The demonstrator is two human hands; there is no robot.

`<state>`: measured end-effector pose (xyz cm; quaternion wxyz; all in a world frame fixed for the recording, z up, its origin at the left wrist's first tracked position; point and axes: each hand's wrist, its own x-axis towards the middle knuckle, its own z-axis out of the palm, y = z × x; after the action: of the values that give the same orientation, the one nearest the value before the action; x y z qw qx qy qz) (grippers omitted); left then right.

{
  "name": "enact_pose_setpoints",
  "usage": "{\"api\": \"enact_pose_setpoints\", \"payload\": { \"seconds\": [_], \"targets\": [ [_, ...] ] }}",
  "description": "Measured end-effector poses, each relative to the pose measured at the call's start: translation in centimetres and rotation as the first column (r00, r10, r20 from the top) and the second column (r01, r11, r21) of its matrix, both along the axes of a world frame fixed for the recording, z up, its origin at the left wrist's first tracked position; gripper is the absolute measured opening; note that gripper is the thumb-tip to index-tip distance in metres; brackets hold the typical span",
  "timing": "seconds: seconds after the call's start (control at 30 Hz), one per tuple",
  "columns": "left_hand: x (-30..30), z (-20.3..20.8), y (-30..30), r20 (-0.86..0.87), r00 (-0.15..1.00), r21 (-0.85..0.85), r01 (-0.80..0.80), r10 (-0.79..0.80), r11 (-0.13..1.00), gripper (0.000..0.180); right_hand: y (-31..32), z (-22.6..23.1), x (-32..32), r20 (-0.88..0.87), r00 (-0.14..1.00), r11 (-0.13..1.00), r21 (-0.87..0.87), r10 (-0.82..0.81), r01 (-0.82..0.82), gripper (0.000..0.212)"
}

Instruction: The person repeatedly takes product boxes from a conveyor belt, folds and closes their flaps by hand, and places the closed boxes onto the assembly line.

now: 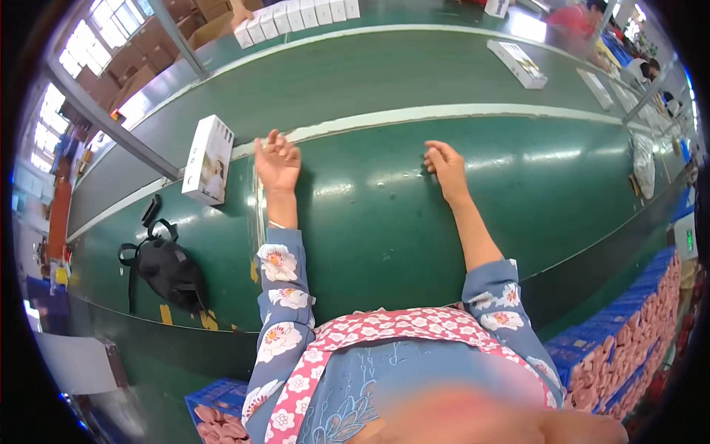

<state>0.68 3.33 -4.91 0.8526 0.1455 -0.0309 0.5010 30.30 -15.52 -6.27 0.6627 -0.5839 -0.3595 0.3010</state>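
Note:
My left hand (279,164) is raised over the green table (370,244), palm up, its fingers loosely bent and apart, with nothing in it. Closest to that hand is a white printed carton (208,160), standing on the table's far left edge. On the right, my right hand (447,172) hovers over the bare table, apart from any object. Its fingers are slightly curled with a gap to the thumb, and no object shows in them.
A black backpack-like bag (170,270) and a small black object (151,210) lie at left. Beyond the table runs a belt (384,78) with a white carton (518,64) on it. A row of white boxes (296,16) stands farther back. Blue crates of pink items (614,348) stand at right.

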Motion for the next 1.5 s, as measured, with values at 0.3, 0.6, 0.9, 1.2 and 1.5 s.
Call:
{"api": "enact_pose_setpoints", "payload": {
  "seconds": [0.3,0.6,0.9,1.2,1.5],
  "targets": [
    [-0.2,-2.9,0.1,-0.370,0.928,-0.215,-0.038,-0.045,0.976,0.014,0.3,-0.5,-0.5,0.182,0.983,0.999,-0.028,0.029,-0.024,0.021],
    [-7.4,5.5,-1.1,0.435,0.900,0.103,-0.095,0.042,0.990,0.028,-0.1,-1.7,0.1,0.343,0.937,0.997,-0.001,-0.067,0.072,0.018],
    [-3.1,9.2,-4.2,-0.050,0.996,0.166,0.081,-0.074,0.983,0.026,-0.7,0.0,-0.5,0.461,0.885,0.997,-0.010,-0.062,0.075,0.019],
    [9.9,2.0,-13.8,-0.741,0.245,0.662,0.422,0.625,0.620,0.020,-1.3,0.3,9.0,0.442,0.885,0.980,-0.186,0.149,-0.072,0.036],
    [9.1,1.9,-14.6,-0.690,0.157,0.674,0.496,0.707,0.547,0.020,6.2,2.8,29.2,0.868,0.426,0.776,-0.077,-0.257,0.626,0.099]
  ]
}}
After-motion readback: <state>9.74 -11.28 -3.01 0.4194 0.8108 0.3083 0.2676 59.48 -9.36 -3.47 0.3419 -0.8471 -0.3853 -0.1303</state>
